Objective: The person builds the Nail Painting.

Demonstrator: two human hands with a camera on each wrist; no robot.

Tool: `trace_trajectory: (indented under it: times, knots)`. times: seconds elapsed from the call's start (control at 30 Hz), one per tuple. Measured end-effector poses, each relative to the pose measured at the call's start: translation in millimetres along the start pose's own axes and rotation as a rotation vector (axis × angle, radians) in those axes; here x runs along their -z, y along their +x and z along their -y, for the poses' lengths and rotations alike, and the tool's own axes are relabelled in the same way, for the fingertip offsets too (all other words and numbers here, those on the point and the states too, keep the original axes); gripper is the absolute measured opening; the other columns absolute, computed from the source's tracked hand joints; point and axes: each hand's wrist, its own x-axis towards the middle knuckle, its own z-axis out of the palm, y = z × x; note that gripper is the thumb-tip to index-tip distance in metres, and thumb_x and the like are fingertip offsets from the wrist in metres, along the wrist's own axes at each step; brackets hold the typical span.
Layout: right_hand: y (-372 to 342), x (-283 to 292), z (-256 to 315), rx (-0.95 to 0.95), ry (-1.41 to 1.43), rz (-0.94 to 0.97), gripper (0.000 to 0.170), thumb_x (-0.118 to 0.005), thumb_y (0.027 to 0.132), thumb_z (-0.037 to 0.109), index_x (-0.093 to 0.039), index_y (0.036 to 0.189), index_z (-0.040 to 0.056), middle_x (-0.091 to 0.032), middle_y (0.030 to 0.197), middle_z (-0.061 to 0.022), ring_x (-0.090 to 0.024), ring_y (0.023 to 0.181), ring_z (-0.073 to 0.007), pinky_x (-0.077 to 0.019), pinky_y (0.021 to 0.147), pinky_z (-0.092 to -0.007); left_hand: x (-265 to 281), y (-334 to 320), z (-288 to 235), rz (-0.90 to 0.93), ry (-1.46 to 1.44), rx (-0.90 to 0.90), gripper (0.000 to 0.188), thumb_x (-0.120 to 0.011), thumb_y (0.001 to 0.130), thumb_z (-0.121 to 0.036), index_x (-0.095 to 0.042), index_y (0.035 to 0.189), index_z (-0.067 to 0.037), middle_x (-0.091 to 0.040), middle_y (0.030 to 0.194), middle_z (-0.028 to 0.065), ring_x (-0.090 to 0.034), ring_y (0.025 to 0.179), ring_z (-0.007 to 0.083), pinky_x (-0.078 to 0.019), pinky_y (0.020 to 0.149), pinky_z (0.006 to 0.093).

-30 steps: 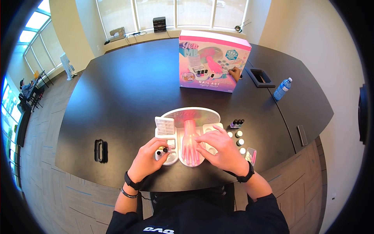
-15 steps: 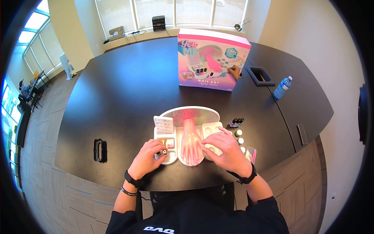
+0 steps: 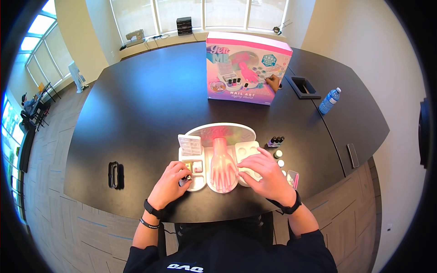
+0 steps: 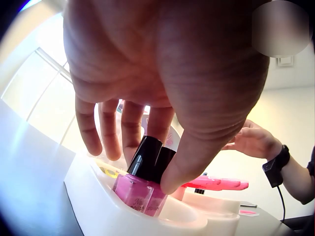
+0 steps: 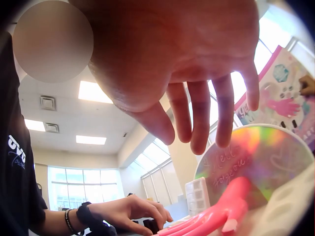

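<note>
At the left tray (image 3: 199, 184) of a white nail art stand, my left hand (image 3: 169, 183) pinches a nail polish bottle by its black cap (image 4: 165, 160) between thumb and fingers. A second pink nail polish bottle (image 4: 133, 192) stands right beside it inside the tray's curved wall. My right hand (image 3: 265, 175) hovers over the stand's right side with relaxed fingers and holds nothing. Between the hands lies a pink model hand (image 3: 221, 166), palm down, fingers toward me. Behind it rises a shiny rounded back panel (image 5: 261, 162). A clear lidded compartment (image 3: 190, 145) stands tilted up at the left.
Several small jars (image 3: 278, 154) and a group of dark-capped bottles (image 3: 276, 142) stand right of the stand, near a small case (image 3: 293, 179). Farther back are the product box (image 3: 248, 68) and a water bottle (image 3: 330, 101). A black frame-like object (image 3: 114, 175) lies left.
My left hand has shifted slightly left and brought the nail polish bottle down beside the other one in the tray. My right hand has drawn back rightward from over the model hand.
</note>
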Motion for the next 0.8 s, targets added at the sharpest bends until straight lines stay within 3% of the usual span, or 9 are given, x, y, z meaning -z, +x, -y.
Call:
trace_trajectory:
  times: [0.47, 0.8]
  knots:
    - [1, 16, -26, -0.055, -0.079, -0.044, 0.023, -0.082, 0.094, 0.017, -0.078, 0.115, 0.0095, -0.079, 0.111, -0.0095, -0.073, 0.110, -0.0312, -0.0454, 0.120, -0.0549, -1, 1, 2, -0.014, -0.002, 0.009, 0.018, -0.083, 0.084, -0.005, -0.076, 0.101, -0.004, -0.069, 0.112, 0.0111, -0.063, 0.117, 0.0349, -0.0555, 0.103, 0.0442]
    - [-2, 39, -118, -0.225, -0.293, -0.079, 0.032, -0.082, 0.087, 0.010, -0.075, 0.119, 0.0053, -0.074, 0.128, -0.0121, -0.065, 0.126, -0.0359, -0.0485, 0.115, -0.0488, 0, -1, 1, 0.011, 0.015, 0.025, 0.024, -0.084, 0.086, -0.011, -0.074, 0.107, -0.003, -0.067, 0.115, 0.0125, -0.062, 0.119, 0.0356, -0.0535, 0.106, 0.0452]
